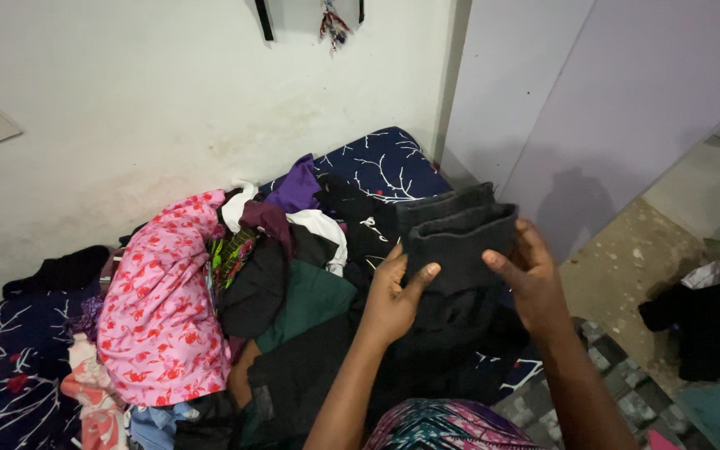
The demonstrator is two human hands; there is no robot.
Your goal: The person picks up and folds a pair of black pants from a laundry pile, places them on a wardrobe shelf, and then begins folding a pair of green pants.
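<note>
Above the heap of clothes, a folded dark grey garment [458,237] is held up between both hands.

Over the bed, the garment sits folded into a thick rectangle, its upper edge free and its lower corners pinched. At its lower left corner the left hand [393,300] grasps it, thumb pressed across the front of the cloth and fingers hidden behind. At its right edge the right hand [531,275] clasps it too, thumb on the front face, fingers wrapped round the back. Below the hands lies more black cloth [427,350]. Left of that spread a dark green piece [310,304], a purple piece [300,185], and a pink floral garment [160,308], all on a navy sheet with a white branch pattern [385,162]. A white wall [168,100] stands behind the bed, and a bare floor [627,258] lies to the right.
</note>
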